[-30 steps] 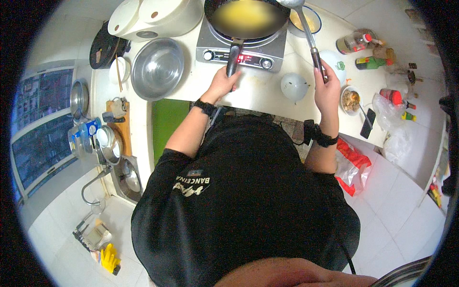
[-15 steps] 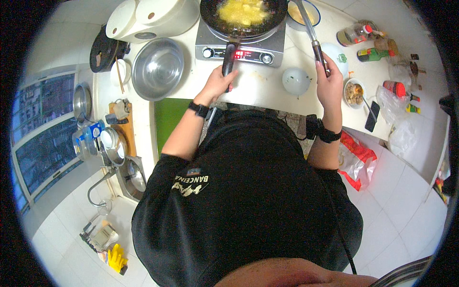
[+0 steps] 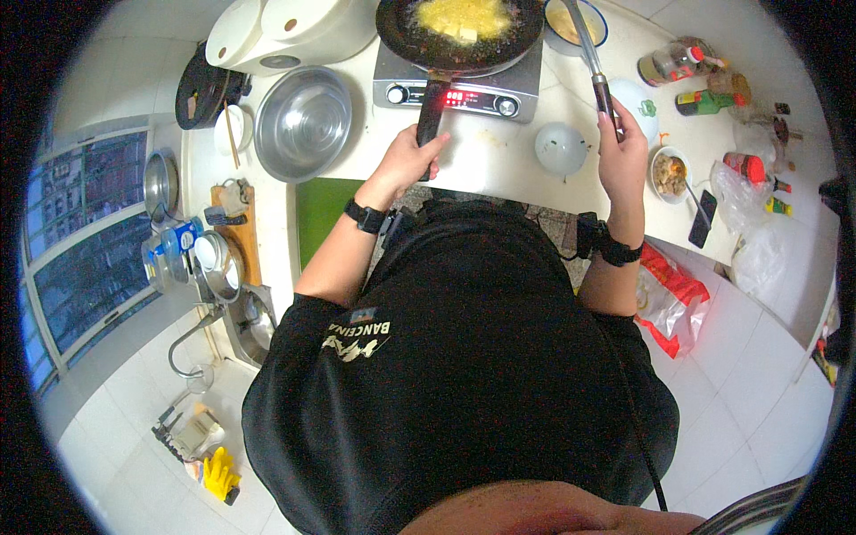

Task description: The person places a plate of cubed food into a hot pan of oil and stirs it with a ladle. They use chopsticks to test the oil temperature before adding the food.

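Note:
My left hand [image 3: 412, 162] is closed round the dark handle of a black wok [image 3: 437, 111], thumb along its top. In the wok, yellow pieces of food [image 3: 462, 20] sit in bubbling oil; the far rim is cut off by the picture's upper edge. Beneath it stands an induction cooker [image 3: 481, 100] with a lit red display and two knobs. My right hand [image 3: 623, 147] grips a long-handled metal utensil [image 3: 596, 71] by its dark handle, held up to the right of the wok. Its working end lies out of view. Behind its shaft is a blue-rimmed bowl [image 3: 571, 46] with pale contents.
A large steel basin [image 3: 303, 125] stands left of the cooker. Right are a small pale bowl [image 3: 560, 150], a bowl of food with a spoon [image 3: 669, 174], a phone [image 3: 702, 219], and several bottles [image 3: 700, 102]. A sink [image 3: 256, 321] is at the left.
The whole view has shifted slightly, so the counter things appear a little further right. Both hands keep their grips. The yellow food looks a bit more gathered in the wok.

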Demonstrator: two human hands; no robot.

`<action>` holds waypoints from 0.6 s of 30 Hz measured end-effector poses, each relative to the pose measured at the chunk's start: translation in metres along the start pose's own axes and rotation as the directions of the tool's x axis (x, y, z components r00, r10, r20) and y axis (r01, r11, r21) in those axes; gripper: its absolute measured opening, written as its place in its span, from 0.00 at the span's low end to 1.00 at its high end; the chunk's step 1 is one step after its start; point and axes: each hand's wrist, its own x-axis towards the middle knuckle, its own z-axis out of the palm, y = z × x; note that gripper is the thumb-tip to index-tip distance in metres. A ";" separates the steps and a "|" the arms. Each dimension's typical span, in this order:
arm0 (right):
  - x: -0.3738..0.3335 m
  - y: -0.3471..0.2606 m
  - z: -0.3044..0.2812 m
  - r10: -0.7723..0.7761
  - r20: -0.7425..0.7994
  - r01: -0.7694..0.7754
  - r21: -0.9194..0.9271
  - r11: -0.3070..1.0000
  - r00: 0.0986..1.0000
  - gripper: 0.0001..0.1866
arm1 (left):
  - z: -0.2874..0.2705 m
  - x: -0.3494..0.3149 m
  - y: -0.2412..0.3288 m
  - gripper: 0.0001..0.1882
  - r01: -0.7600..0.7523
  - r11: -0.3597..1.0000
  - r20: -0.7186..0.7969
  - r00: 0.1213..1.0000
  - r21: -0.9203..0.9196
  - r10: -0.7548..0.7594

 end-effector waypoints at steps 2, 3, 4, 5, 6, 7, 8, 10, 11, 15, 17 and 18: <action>0.001 0.001 0.000 0.012 0.012 -0.012 -0.011 1.000 1.000 0.19 | 0.002 0.010 -0.005 0.15 0.019 1.000 0.014 1.000 0.017 -0.020; 0.002 0.001 0.001 0.014 0.016 -0.014 -0.006 1.000 1.000 0.19 | 0.004 0.017 -0.008 0.15 0.009 1.000 0.025 1.000 0.017 -0.010; 0.003 0.001 0.001 0.018 0.022 -0.018 -0.003 1.000 1.000 0.20 | 0.006 0.025 -0.012 0.15 -0.011 1.000 0.026 1.000 0.014 0.010; 0.003 0.000 0.001 0.022 0.029 -0.022 0.000 1.000 0.999 0.20 | 0.008 0.033 -0.015 0.15 -0.037 0.999 0.031 0.999 0.009 0.037; 0.004 0.000 0.002 0.029 0.037 -0.028 -0.005 1.000 0.999 0.20 | 0.009 0.040 -0.016 0.15 -0.017 0.999 0.026 1.000 0.028 0.017; 0.005 -0.001 0.003 0.035 0.045 -0.035 -0.008 0.999 0.998 0.20 | 0.010 0.044 -0.017 0.14 -0.065 0.998 0.027 0.998 0.001 0.065; 0.005 -0.002 0.004 0.048 0.057 -0.047 -0.019 0.999 0.997 0.20 | 0.011 0.045 -0.017 0.14 -0.061 0.998 0.019 0.998 -0.002 0.061; 0.005 -0.002 0.005 0.011 0.052 -0.009 -0.030 0.999 0.999 0.20 | 0.010 0.038 -0.014 0.14 -0.030 1.000 0.004 1.000 -0.002 0.030; 0.005 -0.002 0.005 -0.014 0.045 0.016 -0.046 0.999 0.999 0.20 | 0.010 0.031 -0.012 0.14 -0.028 0.999 0.005 1.000 -0.015 0.028; 0.005 0.001 0.006 -0.018 0.053 0.018 0.002 1.000 0.998 0.20 | 0.002 0.001 0.000 0.13 0.049 0.999 -0.008 0.999 0.012 -0.049; 0.005 0.003 0.006 -0.001 0.061 0.003 -0.021 1.000 0.998 0.20 | 0.000 0.001 0.000 0.13 0.010 1.000 0.009 1.000 -0.005 -0.010; 0.005 0.004 0.006 0.003 0.061 -0.001 -0.024 1.000 0.998 0.20 | 0.000 0.005 -0.001 0.14 0.043 0.999 0.022 0.999 -0.008 -0.042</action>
